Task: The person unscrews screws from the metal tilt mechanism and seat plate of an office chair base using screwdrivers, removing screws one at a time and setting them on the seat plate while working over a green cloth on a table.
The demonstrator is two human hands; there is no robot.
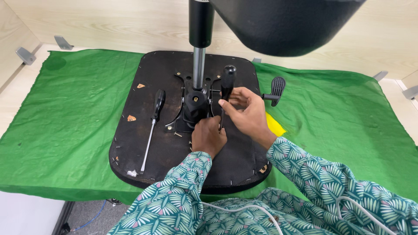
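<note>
Right hand (246, 114) grips the black-handled screwdriver (226, 85) upright at the chair mechanism (195, 106) on the upturned seat base (148, 148). Left hand (208, 137) is closed at its tip, steadying. Best to keep the shaft vertical and press down firmly. Spare screwdriver (152, 128) lies left.

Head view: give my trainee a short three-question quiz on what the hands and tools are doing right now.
1. True or false: the right hand grips an upright screwdriver by its black handle.
2. Where does the spare screwdriver lie? A) on the green cloth B) on the upturned chair seat C) in the left hand
3. Fill in: the left hand rests at the screwdriver's lower end, beside the seat's black metal ____.

Key: 1 true; 2 B; 3 mechanism.
</note>
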